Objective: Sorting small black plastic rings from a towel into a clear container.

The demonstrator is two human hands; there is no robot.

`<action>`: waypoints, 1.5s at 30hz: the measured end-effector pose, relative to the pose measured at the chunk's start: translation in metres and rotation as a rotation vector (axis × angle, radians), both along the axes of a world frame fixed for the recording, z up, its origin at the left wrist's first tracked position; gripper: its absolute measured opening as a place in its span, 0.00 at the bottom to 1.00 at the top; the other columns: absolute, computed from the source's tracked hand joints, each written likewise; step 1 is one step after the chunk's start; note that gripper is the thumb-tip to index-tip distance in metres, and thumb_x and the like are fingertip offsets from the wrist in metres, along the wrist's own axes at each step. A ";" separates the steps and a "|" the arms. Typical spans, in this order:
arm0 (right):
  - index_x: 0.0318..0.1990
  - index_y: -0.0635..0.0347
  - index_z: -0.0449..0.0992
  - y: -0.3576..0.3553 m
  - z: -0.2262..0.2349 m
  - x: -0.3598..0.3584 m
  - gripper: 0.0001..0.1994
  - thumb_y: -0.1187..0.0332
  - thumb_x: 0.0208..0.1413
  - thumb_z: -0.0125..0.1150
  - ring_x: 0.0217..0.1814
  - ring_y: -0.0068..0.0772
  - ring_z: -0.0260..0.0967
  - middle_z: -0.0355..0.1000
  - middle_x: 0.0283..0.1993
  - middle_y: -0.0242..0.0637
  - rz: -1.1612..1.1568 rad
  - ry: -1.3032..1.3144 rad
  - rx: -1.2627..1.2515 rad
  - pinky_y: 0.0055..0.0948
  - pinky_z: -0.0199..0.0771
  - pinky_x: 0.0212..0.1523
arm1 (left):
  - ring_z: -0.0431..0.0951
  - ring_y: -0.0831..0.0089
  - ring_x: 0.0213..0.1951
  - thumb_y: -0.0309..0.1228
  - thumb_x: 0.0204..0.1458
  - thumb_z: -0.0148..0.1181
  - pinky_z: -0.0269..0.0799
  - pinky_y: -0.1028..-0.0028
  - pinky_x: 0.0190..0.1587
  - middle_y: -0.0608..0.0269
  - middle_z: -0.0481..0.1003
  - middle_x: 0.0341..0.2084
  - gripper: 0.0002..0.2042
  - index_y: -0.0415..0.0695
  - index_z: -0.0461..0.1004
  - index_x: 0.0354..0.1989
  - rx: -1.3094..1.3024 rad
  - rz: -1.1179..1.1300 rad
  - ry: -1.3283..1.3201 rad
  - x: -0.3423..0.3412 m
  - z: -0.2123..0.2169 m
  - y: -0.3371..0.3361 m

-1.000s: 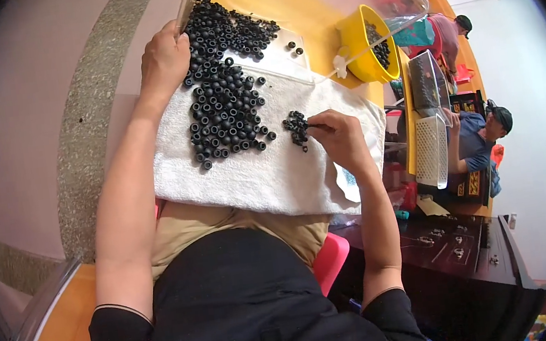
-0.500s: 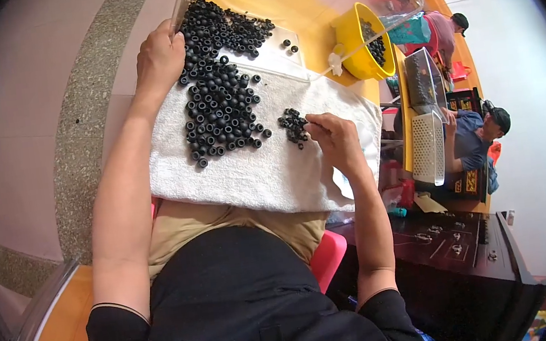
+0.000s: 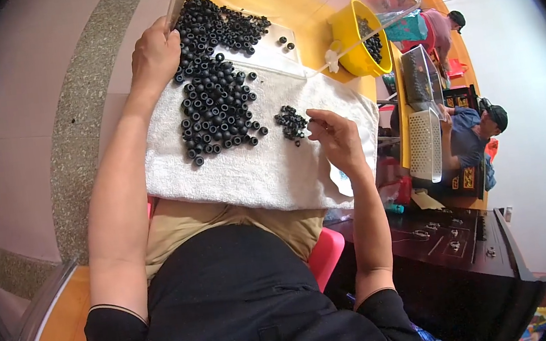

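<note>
My left hand is closed round the left edge of a clear plastic box, fingers partly hidden. Round black hollow pieces fill the box's near left part, small ones farther in. Larger black pieces with holes spread from its front onto a white towel over my lap. Right of them lies a separate little heap of small black pieces. Just beside that heap is my right hand, its index finger reaching out above the thumb. I see nothing between those fingertips.
A yellow basin holding dark pieces stands on the wooden table behind the towel's right side. Farther right are a white perforated basket and another clear box, with a person beside them. A dark table stands at my right.
The right hand's fingertips have parted slightly from the small heap, with the index finger lifted. The left hand keeps its place at the box; the whole view has shifted slightly.
</note>
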State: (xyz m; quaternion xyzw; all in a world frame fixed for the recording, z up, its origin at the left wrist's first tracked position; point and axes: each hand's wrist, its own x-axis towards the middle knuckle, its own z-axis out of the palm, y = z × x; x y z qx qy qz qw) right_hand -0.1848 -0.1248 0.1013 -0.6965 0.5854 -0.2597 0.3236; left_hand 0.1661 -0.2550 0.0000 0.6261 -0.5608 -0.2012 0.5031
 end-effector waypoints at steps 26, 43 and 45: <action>0.40 0.65 0.82 -0.030 0.017 0.029 0.07 0.75 0.53 0.70 0.34 0.24 0.77 0.80 0.32 0.38 0.046 0.267 -0.359 0.24 0.78 0.38 | 0.78 0.41 0.45 0.34 0.59 0.52 0.73 0.51 0.49 0.43 0.80 0.38 0.12 0.42 0.75 0.46 -0.009 0.035 0.005 -0.006 0.014 0.010; 0.45 0.62 0.83 -0.219 -0.028 0.082 0.14 0.63 0.60 0.60 0.45 0.51 0.79 0.81 0.40 0.47 0.178 0.533 -0.493 0.41 0.77 0.48 | 0.79 0.43 0.45 0.30 0.60 0.52 0.74 0.52 0.50 0.44 0.80 0.41 0.15 0.43 0.75 0.54 0.087 0.043 0.028 -0.009 0.033 0.021; 0.45 0.61 0.83 -0.216 -0.024 0.086 0.13 0.63 0.60 0.60 0.46 0.52 0.78 0.81 0.41 0.46 0.207 0.547 -0.488 0.42 0.76 0.49 | 0.79 0.44 0.46 0.30 0.60 0.52 0.73 0.52 0.51 0.44 0.80 0.41 0.15 0.42 0.75 0.54 0.115 0.029 0.015 -0.009 0.036 0.021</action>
